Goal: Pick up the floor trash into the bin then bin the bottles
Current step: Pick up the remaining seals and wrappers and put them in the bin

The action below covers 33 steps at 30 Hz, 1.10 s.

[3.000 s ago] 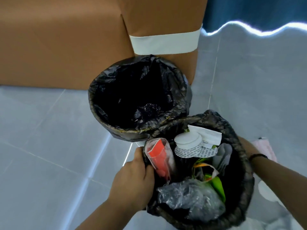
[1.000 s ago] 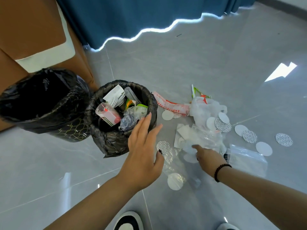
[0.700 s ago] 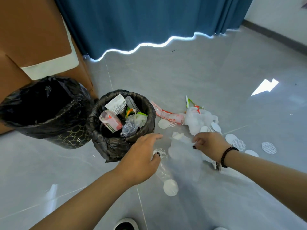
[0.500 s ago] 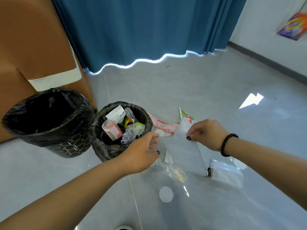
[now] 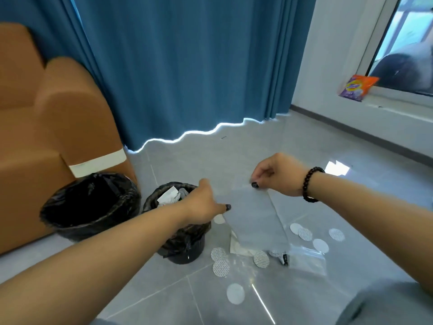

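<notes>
A clear plastic bag (image 5: 254,219) hangs in the air between my hands. My right hand (image 5: 275,173) pinches its top edge, and my left hand (image 5: 206,204) grips its left edge just right of the small bin. That small black-lined bin (image 5: 180,245) holds wrappers and paper. A larger black-lined bin (image 5: 91,205) stands to its left, dark inside. On the floor lie several white round seals (image 5: 235,293), a small zip bag (image 5: 307,259) and a white paper scrap (image 5: 236,245). No bottles are in view.
A brown sofa (image 5: 54,127) stands behind the bins at the left. Blue curtains (image 5: 182,66) hang at the back. An orange and purple packet (image 5: 357,87) leans on the window sill at the right. Grey tiled floor (image 5: 304,141) stretches to the wall.
My right hand lifted the clear bag off the floor and my left hand came over to take its left edge. The view tilted up, away from the bins.
</notes>
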Motion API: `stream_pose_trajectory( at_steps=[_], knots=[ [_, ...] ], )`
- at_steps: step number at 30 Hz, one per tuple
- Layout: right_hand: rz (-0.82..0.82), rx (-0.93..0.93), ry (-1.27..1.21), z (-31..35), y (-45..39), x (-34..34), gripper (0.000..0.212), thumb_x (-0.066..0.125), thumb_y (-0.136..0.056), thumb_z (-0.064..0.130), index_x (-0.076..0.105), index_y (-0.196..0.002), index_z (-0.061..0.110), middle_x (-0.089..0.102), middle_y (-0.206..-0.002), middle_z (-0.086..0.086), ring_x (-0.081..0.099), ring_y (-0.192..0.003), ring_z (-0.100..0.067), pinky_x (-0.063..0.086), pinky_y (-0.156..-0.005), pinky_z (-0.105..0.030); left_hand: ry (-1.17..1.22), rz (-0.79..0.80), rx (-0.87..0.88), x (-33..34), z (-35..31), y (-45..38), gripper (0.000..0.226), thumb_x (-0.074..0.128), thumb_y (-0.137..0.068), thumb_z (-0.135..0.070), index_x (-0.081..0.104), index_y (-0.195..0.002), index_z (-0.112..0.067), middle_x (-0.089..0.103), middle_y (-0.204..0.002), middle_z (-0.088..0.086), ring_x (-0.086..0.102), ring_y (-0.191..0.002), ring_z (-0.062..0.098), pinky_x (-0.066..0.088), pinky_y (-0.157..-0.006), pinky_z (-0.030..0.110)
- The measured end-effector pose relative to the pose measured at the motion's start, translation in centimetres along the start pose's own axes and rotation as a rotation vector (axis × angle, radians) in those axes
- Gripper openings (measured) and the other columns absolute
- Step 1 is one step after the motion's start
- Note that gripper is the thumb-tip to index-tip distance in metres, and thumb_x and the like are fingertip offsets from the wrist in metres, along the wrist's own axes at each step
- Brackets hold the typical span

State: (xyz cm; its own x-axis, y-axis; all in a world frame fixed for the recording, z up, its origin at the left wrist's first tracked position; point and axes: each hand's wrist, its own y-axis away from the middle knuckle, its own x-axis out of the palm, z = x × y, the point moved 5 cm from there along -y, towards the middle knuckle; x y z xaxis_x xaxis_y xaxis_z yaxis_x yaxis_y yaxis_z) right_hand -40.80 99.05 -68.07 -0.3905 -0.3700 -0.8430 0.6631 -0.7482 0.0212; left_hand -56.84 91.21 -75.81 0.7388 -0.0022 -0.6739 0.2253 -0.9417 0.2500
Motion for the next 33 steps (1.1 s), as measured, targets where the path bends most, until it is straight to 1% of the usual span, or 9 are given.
stream_pose_trajectory(
  at_steps=[4,7,11,15,19,22,27,30,33],
  knots=[
    [0.004,-0.013,-0.036,1.1,2.1,0.4,0.008,0.068,-0.083,0.011,0.073,-0.086,0.017,0.072,-0.090,-0.003,0.067,-0.088,-0.018,0.054,-0.086,-0.028,-0.119,-0.101,0.038,-2.0,-1.0,2.2,0.025,0.073,-0.082,-0.031,0.066,-0.100,-0.015,0.070,-0.095,0.001,0.062,-0.081,0.012,0.050,-0.072,0.024],
    [0.035,-0.015,-0.014,1.8,2.9,1.4,0.008,0.067,-0.084,0.014,0.072,-0.090,0.018,0.072,-0.088,0.000,0.066,-0.085,-0.015,0.053,-0.081,-0.023,-0.062,-0.181,0.098,-2.8,-1.8,3.9,0.010,0.074,-0.081,-0.024,0.066,-0.078,-0.020,0.066,-0.071,-0.007,0.059,-0.067,0.011,0.049,-0.065,0.023],
    [0.030,-0.084,-0.057,3.6,3.4,2.5,0.008,0.066,-0.085,0.015,0.071,-0.088,0.020,0.069,-0.078,0.007,0.063,-0.076,-0.009,0.052,-0.075,-0.021,0.040,-0.192,0.150,-3.7,-2.0,6.7,0.012,0.073,-0.082,-0.026,0.068,-0.080,-0.017,0.069,-0.066,-0.005,0.052,-0.041,-0.002,0.041,-0.048,0.014],
    [0.003,-0.171,-0.138,5.3,3.8,3.1,0.020,0.058,-0.088,0.004,0.072,-0.091,0.018,0.072,-0.086,0.003,0.068,-0.083,-0.012,0.054,-0.083,-0.026,0.185,-0.266,0.190,-4.8,-1.5,9.0,0.014,0.078,-0.077,-0.027,0.068,-0.081,-0.017,0.072,-0.081,0.003,0.064,-0.067,0.012,0.054,-0.071,0.029],
    [0.026,-0.215,-0.125,5.7,4.1,2.5,0.025,0.053,-0.090,0.002,0.072,-0.096,0.018,0.072,-0.092,0.001,0.067,-0.089,-0.013,0.052,-0.087,-0.026,0.168,-0.245,0.152,-5.3,-0.9,9.5,0.047,0.079,-0.077,-0.027,0.052,-0.116,-0.025,0.058,-0.111,-0.012,0.058,-0.101,0.002,0.046,-0.075,0.010],
    [0.021,-0.207,-0.141,5.5,4.5,1.6,0.023,0.055,-0.090,0.004,0.072,-0.096,0.019,0.072,-0.094,0.002,0.067,-0.089,-0.012,0.052,-0.087,-0.024,0.217,-0.088,0.184,-4.7,-1.4,9.5,0.038,0.073,-0.083,-0.013,0.061,-0.119,-0.013,0.071,-0.107,0.000,0.069,-0.096,0.016,0.054,-0.076,0.014],
    [-0.109,-0.131,-0.252,4.6,5.2,-0.6,0.006,0.070,-0.083,0.026,0.071,-0.088,0.023,0.069,-0.078,0.011,0.062,-0.070,0.001,0.049,-0.073,-0.017,0.422,-0.188,0.243,-4.6,-3.7,10.0,0.018,0.071,-0.082,-0.008,0.072,-0.097,0.001,0.076,-0.089,0.011,0.073,-0.078,0.017,0.058,-0.069,0.022],
    [-0.228,0.013,-0.354,3.1,4.6,-1.9,0.031,0.074,-0.075,0.041,0.069,-0.098,0.021,0.066,-0.093,0.008,0.060,-0.086,-0.005,0.045,-0.072,-0.017,0.524,-0.266,0.238,-5.2,-4.1,10.1,0.026,0.074,-0.079,-0.012,0.070,-0.099,0.004,0.075,-0.089,0.013,0.073,-0.084,0.025,0.060,-0.078,0.032],
    [-0.136,0.176,-0.681,1.6,4.3,-1.2,0.046,0.078,-0.072,0.038,0.065,-0.106,0.010,0.069,-0.101,-0.006,0.066,-0.084,-0.015,0.057,-0.076,-0.030,0.604,-0.309,0.215,-5.7,-3.5,9.7,0.037,0.075,-0.075,-0.019,0.066,-0.096,0.010,0.074,-0.089,0.019,0.069,-0.078,0.028,0.057,-0.076,0.037]
  ],
)
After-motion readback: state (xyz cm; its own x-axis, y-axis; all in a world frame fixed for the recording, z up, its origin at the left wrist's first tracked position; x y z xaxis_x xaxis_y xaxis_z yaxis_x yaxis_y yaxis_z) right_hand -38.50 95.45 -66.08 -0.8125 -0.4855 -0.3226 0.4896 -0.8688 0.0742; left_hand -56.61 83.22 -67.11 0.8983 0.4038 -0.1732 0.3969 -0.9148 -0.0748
